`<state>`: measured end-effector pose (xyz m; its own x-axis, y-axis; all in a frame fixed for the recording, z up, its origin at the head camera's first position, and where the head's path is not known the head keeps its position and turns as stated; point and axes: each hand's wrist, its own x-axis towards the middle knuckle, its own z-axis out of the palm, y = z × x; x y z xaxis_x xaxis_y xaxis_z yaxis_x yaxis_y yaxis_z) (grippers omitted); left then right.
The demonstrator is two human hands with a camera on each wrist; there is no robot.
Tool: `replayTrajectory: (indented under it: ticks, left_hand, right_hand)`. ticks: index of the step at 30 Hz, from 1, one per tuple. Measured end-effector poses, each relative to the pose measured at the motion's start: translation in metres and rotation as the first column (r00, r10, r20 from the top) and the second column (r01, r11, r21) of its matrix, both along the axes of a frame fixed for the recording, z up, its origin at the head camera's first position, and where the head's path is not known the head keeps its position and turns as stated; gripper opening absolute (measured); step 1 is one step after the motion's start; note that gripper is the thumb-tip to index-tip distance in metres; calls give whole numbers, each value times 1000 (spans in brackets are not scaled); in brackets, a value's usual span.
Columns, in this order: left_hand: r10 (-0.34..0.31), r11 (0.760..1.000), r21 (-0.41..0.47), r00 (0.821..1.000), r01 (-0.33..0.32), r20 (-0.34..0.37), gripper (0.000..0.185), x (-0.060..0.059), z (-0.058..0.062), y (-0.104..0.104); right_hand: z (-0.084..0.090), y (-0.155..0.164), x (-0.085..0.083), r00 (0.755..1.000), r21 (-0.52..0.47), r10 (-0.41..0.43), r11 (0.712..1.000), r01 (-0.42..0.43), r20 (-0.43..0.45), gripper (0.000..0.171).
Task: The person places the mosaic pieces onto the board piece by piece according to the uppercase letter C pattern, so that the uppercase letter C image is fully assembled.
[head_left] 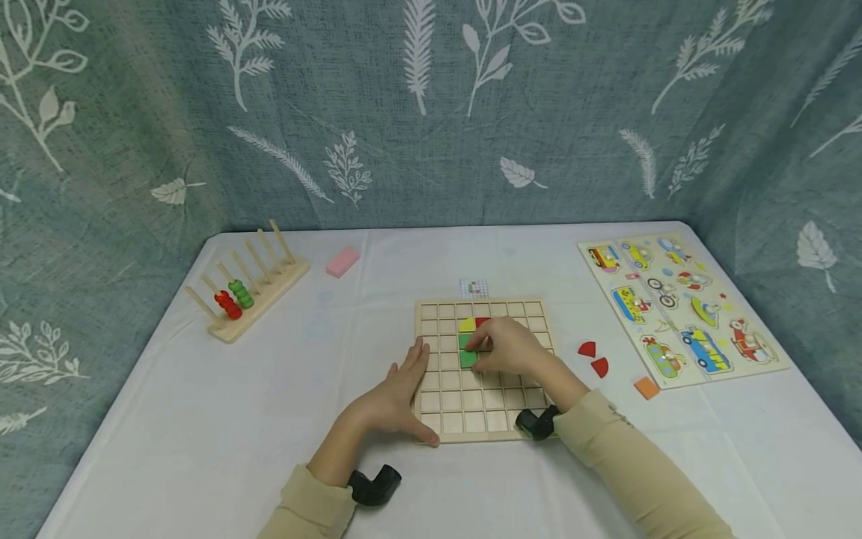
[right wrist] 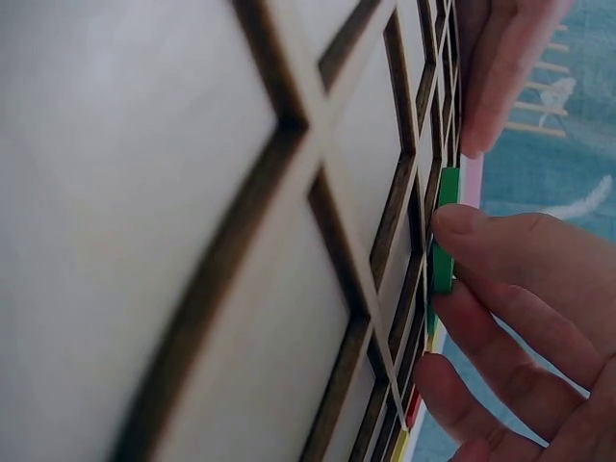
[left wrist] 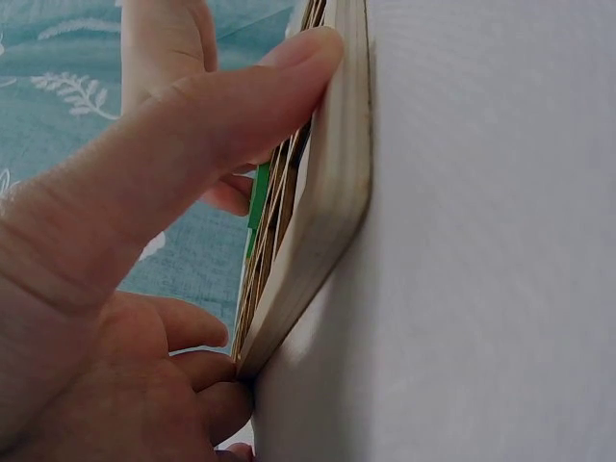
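Green tile (head_left: 468, 358) sits in a cell left of centre on the wooden grid board (head_left: 485, 427), right under the right hand (head_left: 508, 346) fingertips (right wrist: 462, 223), which curl down and press/pinch it. Board also holds a yellow piece (head_left: 466, 325) and red piece (head_left: 482, 322) just beyond the green. Left hand (head_left: 397, 397) lies flat, fingers straight vs. board's left edge, thumb along near edge; holds nothing.
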<state>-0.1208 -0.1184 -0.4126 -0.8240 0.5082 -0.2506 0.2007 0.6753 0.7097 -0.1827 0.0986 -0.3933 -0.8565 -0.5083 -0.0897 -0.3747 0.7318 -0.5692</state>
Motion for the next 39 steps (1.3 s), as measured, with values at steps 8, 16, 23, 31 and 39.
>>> replayTrajectory:
  ticks: [8,16,23,31,39]
  left_hand:
    - [1,1000,5,1000,-1,2,131,0,0,0]
    - [2,1000,7,1000,-2,3,131,1,0,1]
    - [4,1000,9,1000,-4,2,131,1,0,1]
    - [1,1000,6,1000,-1,2,130,1,1,1]
    - [7,1000,9,1000,-7,4,130,1,2,1]
  right_hand:
    - [2,-1,2,1000,27,-23,999,23,3,20]
    - [2,0,2,999,15,-28,1000,27,18,21]
    - [1,4,-1,1000,-6,-17,1000,17,12,21]
    - [4,7,0,1000,-22,-16,1000,16,23,23]
    - [9,9,2,997,-32,-45,998,47,61,25]
